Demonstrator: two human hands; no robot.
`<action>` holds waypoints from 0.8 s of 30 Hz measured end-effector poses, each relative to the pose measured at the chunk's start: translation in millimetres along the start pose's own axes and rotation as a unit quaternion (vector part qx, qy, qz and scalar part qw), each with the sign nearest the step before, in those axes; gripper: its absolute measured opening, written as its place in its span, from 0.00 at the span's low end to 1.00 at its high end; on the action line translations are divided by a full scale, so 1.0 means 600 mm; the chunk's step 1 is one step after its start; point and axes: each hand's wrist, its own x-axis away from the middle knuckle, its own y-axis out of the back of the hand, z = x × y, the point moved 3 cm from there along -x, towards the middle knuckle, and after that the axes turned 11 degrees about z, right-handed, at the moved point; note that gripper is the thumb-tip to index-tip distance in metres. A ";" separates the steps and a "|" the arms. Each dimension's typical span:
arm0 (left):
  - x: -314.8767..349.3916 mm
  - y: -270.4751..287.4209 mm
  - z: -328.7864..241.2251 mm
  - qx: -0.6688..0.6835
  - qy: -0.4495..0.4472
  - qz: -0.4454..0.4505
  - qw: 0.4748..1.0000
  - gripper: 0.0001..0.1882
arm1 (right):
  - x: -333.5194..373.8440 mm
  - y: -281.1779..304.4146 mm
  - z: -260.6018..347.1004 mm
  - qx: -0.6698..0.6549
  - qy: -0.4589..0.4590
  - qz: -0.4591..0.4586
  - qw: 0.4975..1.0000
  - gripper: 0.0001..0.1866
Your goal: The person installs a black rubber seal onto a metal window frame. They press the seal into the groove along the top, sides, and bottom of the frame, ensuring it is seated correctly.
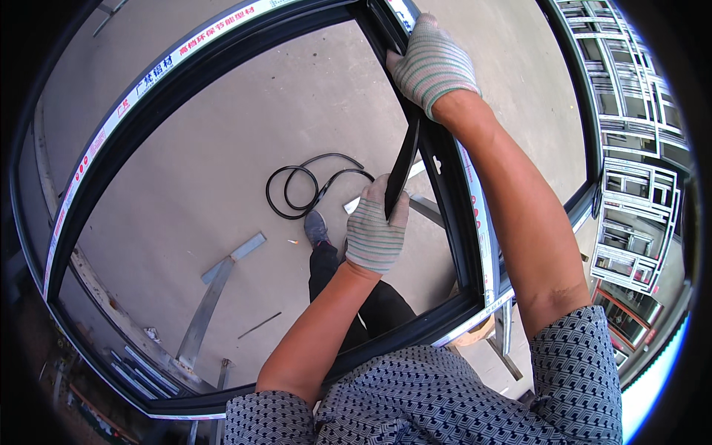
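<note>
Grey floor (222, 163) — two hands (377, 230) (437, 70), one black strip (403, 170).

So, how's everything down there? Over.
Left hand gripping black strip. Right hand on frame bar. Black coil on floor below; nothing visibly blocking.

Bright, even light; glare at lower R; strong fisheye distort., dk rim.

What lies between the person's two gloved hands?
In the head view, a black strip runs from the left hand up toward the right hand.
</note>
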 end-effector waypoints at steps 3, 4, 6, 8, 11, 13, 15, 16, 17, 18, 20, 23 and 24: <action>-0.002 0.001 -0.053 -0.012 -0.004 0.088 0.996 0.19 | 0.002 0.013 -0.002 0.003 -0.009 0.016 1.000 0.34; -0.004 0.005 -0.073 -0.026 0.004 0.131 0.991 0.19 | 0.002 0.009 -0.002 -0.011 -0.017 0.018 1.000 0.33; -0.012 -0.006 -0.076 -0.146 -0.060 0.200 0.967 0.16 | -0.003 -0.002 -0.007 -0.038 -0.034 0.022 0.998 0.33; -0.018 -0.005 -0.076 -0.236 -0.103 0.213 0.943 0.14 | -0.006 -0.005 -0.002 -0.038 -0.027 0.018 0.999 0.32; -0.035 -0.001 -0.103 -0.287 -0.115 0.188 0.932 0.12 | -0.005 0.004 -0.005 -0.039 -0.030 0.028 0.998 0.29; -0.049 0.012 -0.130 -0.282 -0.034 0.205 0.937 0.13 | -0.005 0.006 -0.004 -0.043 -0.030 0.035 0.998 0.27; -0.052 0.002 -0.122 -0.331 -0.080 0.169 0.925 0.15 | -0.004 0.006 -0.004 -0.046 -0.029 0.034 0.998 0.26; -0.055 -0.001 -0.125 -0.337 -0.066 0.176 0.922 0.15 | -0.004 0.005 -0.003 -0.048 -0.028 0.031 0.998 0.26; -0.056 -0.002 -0.128 -0.344 -0.052 0.184 0.919 0.15 | -0.003 0.005 -0.003 -0.050 -0.027 0.028 0.998 0.25; -0.056 -0.002 -0.130 -0.338 -0.028 0.217 0.915 0.15 | -0.002 0.005 -0.003 -0.052 -0.027 0.025 0.998 0.25; -0.055 -0.007 -0.119 -0.314 -0.043 0.210 0.925 0.15 | -0.002 0.006 -0.001 -0.055 -0.029 0.024 0.998 0.26; -0.049 -0.007 -0.107 -0.279 -0.079 0.188 0.939 0.15 | -0.002 0.007 -0.003 -0.050 -0.028 0.029 0.998 0.27; -0.046 -0.007 -0.103 -0.266 -0.093 0.178 0.943 0.16 | -0.002 0.007 -0.005 -0.046 -0.028 0.031 0.998 0.27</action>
